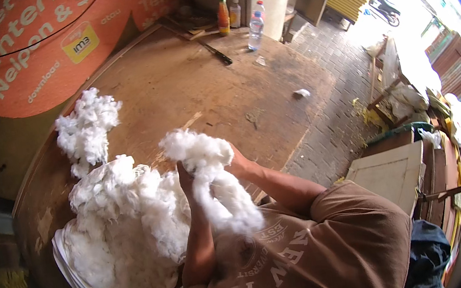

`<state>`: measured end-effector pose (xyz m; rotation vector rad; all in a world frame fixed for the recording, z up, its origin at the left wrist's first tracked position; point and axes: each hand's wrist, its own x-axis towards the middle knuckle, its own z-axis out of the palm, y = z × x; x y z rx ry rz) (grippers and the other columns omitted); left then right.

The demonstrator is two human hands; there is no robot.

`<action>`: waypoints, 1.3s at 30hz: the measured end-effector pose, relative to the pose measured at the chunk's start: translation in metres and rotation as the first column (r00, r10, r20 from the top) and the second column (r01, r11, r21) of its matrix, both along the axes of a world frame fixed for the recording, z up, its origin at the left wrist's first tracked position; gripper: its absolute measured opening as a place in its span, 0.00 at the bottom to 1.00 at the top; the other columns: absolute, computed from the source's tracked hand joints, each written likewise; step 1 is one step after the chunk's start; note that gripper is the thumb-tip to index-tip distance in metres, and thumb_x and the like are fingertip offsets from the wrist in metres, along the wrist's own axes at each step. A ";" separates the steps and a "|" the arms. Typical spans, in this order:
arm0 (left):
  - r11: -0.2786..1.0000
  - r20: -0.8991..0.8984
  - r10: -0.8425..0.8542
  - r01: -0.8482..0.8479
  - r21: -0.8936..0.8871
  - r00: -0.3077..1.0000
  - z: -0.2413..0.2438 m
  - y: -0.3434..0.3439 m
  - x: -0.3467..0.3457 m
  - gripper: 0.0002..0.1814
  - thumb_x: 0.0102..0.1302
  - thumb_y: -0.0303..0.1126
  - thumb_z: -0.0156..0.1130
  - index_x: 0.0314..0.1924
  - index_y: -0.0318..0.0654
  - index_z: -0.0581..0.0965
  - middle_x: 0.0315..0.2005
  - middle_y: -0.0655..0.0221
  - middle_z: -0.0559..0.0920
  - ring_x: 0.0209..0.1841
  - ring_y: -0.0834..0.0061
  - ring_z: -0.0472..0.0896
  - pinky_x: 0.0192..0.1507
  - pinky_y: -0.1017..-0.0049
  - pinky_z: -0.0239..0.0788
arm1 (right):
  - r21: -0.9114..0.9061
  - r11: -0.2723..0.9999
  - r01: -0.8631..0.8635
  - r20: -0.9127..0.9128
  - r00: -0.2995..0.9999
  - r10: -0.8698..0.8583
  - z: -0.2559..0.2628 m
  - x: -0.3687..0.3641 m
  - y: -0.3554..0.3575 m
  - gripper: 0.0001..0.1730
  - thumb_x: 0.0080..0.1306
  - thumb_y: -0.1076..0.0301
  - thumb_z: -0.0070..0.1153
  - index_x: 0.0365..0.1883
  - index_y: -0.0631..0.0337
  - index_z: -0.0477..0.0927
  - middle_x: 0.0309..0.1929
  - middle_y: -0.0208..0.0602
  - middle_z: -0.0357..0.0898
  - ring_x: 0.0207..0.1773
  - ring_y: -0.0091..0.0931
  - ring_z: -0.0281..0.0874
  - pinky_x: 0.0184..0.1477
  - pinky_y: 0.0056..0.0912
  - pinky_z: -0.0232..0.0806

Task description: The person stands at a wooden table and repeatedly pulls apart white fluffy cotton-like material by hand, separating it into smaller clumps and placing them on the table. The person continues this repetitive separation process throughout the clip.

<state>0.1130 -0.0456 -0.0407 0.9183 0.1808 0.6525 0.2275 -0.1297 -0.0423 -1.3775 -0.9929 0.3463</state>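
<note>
A fluffy clump of white fibre stuffing (213,181) is held up in front of my chest, between my two hands. My left hand (184,174) grips its left side, with the fingers mostly hidden by the fluff. On the other side, my right hand (237,162) holds the clump, its fingertips also covered. Part of the stuffing hangs down in a loop towards my shirt. Left of my left forearm, a large heap of the same stuffing (121,241) lies on a white cloth (72,269) at the table's near edge. A smaller pile of stuffing (88,127) sits beyond it.
The worn wooden table (206,90) bears a black-handled knife (219,55), a sauce bottle (223,16), a clear plastic bottle (256,31) and a small white scrap (302,93). An orange banner (56,44) lines the left wall. Wooden panels (387,171) lean at the right.
</note>
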 end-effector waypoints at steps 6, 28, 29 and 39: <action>0.857 -0.260 0.246 -0.084 0.509 0.934 0.036 -0.013 -0.010 0.12 0.69 0.34 0.57 0.44 0.31 0.74 0.31 0.69 0.80 0.32 0.80 0.74 0.34 0.78 0.66 | 0.015 0.999 0.052 -0.096 0.994 -0.050 -0.027 0.068 -0.018 0.24 0.50 0.70 0.70 0.47 0.64 0.79 0.43 0.39 0.83 0.43 0.25 0.81 0.44 0.29 0.74; 0.880 0.479 -0.146 0.335 -0.337 0.865 -0.015 0.104 -0.100 0.29 0.66 0.55 0.52 0.59 0.44 0.71 0.46 0.66 0.79 0.38 0.65 0.78 0.37 0.66 0.71 | -0.578 0.518 0.630 0.716 0.697 -0.049 -0.007 0.114 -0.058 0.37 0.56 0.58 0.65 0.63 0.59 0.67 0.62 0.50 0.68 0.62 0.44 0.69 0.60 0.46 0.67; 0.907 0.416 -0.110 0.262 -0.329 0.903 0.016 0.084 -0.089 0.28 0.67 0.54 0.52 0.60 0.45 0.70 0.45 0.66 0.79 0.37 0.66 0.77 0.36 0.67 0.70 | -0.490 0.691 0.532 0.672 0.735 -0.090 -0.008 0.105 -0.050 0.38 0.55 0.58 0.67 0.63 0.58 0.67 0.65 0.49 0.66 0.65 0.44 0.66 0.61 0.47 0.67; 0.999 -0.003 -0.011 0.011 -0.038 1.000 0.003 0.055 -0.073 0.26 0.72 0.45 0.51 0.64 0.39 0.65 0.56 0.68 0.73 0.58 0.71 0.73 0.60 0.68 0.66 | -0.197 0.978 -0.075 0.608 0.773 0.182 0.103 -0.063 0.050 0.27 0.52 0.71 0.62 0.52 0.59 0.72 0.48 0.48 0.72 0.49 0.46 0.72 0.49 0.45 0.69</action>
